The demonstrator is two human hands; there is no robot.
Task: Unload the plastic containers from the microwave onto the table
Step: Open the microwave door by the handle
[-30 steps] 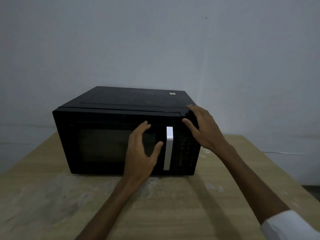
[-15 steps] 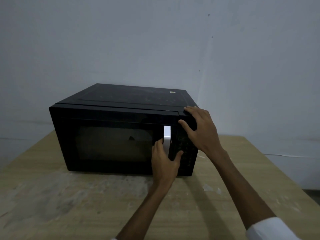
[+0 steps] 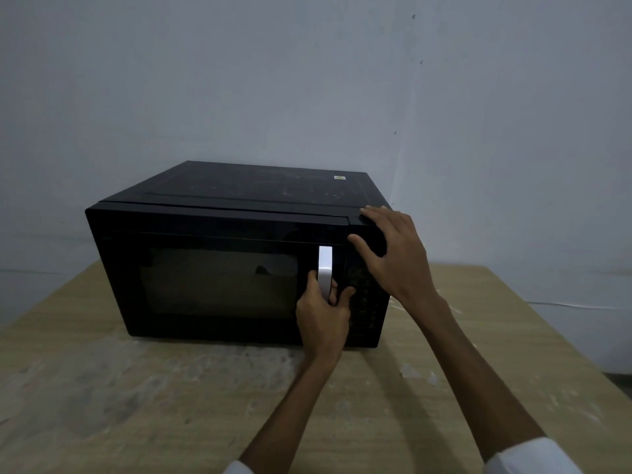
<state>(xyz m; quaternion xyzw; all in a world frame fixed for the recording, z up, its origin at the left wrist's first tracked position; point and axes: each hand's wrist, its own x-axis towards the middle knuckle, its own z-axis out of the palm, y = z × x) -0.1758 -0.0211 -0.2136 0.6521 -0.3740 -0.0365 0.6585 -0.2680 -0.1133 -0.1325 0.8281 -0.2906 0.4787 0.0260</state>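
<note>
Gripping silver door handle (image 3: pixel 325 268), left hand (image 3: pixel 321 314) curled closed round it. Right hand (image 3: pixel 393 258) spread flat, bracing microwave (image 3: pixel 219 227) top right corner. Door shut; containers unseen behind dark window. Microwave on table (image 3: pixel 136 405).

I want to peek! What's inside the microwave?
Its door is shut and the window is dark, so only dim shapes show; no containers can be made out. The left hand grips the handle.

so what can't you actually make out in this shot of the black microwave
Head view only:
- Plastic containers: not visible; the closed, dark-tinted door window hides the inside.
- Control panel labels: too dark and small.
- Left hand fingers: wrapped behind the silver door handle.
- Wooden table: cut off by frame edges.
</note>
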